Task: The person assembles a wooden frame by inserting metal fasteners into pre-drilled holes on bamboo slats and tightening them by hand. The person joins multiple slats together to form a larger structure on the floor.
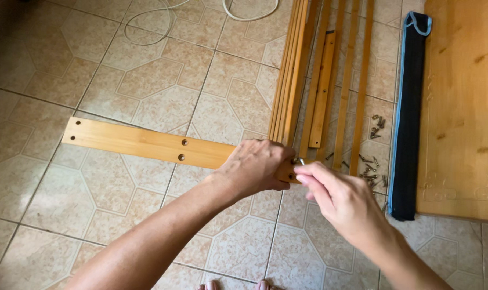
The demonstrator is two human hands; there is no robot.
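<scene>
While your left hand (pixel 254 166) clamps the right end of the wooden board (pixel 147 144), which lies level above the tiled floor (pixel 50 193), your right hand (pixel 335 196) pinches a small metal screw (pixel 301 161) at that same end. Loose screws (pixel 370 173) lie scattered by the wooden slats (pixel 319 80), beside a dark cloth bag (pixel 409 113) and a wide wooden panel (pixel 461 107).

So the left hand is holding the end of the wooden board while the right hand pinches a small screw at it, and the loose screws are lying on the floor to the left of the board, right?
Not quite. The head view shows the loose screws on the floor to the right of the wooden board, beside the dark cloth bag. The rest holds: left hand holds the board's end, right hand pinches a small screw.
</scene>
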